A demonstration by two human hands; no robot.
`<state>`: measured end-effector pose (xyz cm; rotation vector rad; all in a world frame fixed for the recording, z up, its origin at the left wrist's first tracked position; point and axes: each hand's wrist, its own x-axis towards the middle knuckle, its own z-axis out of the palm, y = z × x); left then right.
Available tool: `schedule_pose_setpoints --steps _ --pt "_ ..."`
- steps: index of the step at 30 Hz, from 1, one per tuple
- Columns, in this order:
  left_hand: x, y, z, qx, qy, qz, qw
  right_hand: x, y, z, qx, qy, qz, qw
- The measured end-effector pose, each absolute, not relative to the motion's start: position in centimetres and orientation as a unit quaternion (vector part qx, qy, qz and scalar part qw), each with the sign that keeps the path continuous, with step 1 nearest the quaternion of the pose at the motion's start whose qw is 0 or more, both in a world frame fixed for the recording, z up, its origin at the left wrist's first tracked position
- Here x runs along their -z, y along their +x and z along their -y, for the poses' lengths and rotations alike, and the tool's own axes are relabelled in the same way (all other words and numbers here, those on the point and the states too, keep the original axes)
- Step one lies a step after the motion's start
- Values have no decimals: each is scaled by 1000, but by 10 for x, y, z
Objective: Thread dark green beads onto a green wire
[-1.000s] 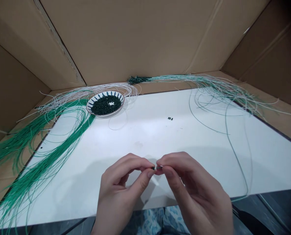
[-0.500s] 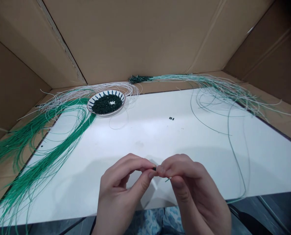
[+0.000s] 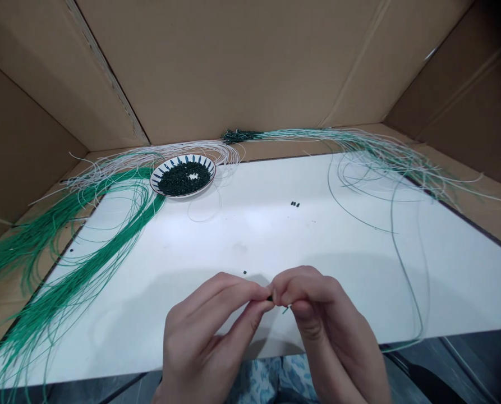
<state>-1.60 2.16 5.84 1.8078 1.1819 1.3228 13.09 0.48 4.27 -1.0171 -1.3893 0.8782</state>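
Thumb and forefinger of my left hand (image 3: 214, 325) are pinched on a tiny black piece (image 3: 270, 298), mostly covered by the fingertips. My right hand (image 3: 326, 320) meets it fingertip to fingertip, closed around a thin green wire (image 3: 285, 310) whose short end pokes out below the fingers. A longer green strand (image 3: 401, 264) curves down the right of the board and passes behind my right hand. Just beyond my left fingers lies a loose tiny black piece (image 3: 244, 272). Whether the wire passes through the held piece is hidden.
A striped plate (image 3: 155, 187) full of small black pieces (image 3: 178, 178) stands at the back left. Green wires (image 3: 102, 264) spread along the left, white wires (image 3: 115, 165) behind. A wire bundle with dark ends (image 3: 239, 136) runs along the back. Cardboard walls (image 3: 242, 62) enclose the board (image 3: 233, 230).
A tiny black piece now lies on the board beyond my left hand, where none showed before. My left fingertips have shifted slightly right and down, closer to my right fingertips.
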Motion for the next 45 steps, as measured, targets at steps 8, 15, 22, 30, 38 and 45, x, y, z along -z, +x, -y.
schedule_pose_setpoints --steps 8,15,22,30,38,45 --pt "-58 -14 -26 -493 677 -426 341 -38 131 -8 -434 -391 579 568" --pt "-44 -15 -33 -525 508 -396 556 -48 131 -5 -400 -419 557 595" --pt "-41 -15 -34 -522 409 -357 658 -54 127 -7 -269 -470 619 569" --pt "-55 5 -26 -506 205 -370 752 -56 129 -4 -182 -491 675 519" --pt "-55 4 -20 -487 198 -395 754 -57 135 -3 -171 -488 689 507" --pt "-57 6 -20 -495 181 -385 758 -60 134 -2 -149 -499 683 512"
